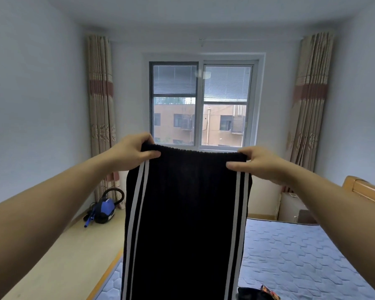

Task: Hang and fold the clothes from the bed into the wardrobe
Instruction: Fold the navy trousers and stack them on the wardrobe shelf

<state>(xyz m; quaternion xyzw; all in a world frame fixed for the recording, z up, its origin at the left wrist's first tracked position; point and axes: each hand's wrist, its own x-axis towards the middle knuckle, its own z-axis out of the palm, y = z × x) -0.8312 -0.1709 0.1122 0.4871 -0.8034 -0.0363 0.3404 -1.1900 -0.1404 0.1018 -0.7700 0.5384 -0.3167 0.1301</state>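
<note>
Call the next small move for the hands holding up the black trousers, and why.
Probably bring the left hand across to the right hand, folding the black trousers in half lengthwise, leg on leg. Each hand pinches one end of the waistband, and the trousers hang spread flat at full width over the edge of the mattress.

The left hand (131, 152) and the right hand (262, 161) are both bare, each thumb ending in a short, plain nail on the near side of its grip. Back from each grip the wrists are bare too, and the left forearm (52, 202) and right forearm (333, 204) are uncovered, broadening toward the lower corners of the view.
</note>
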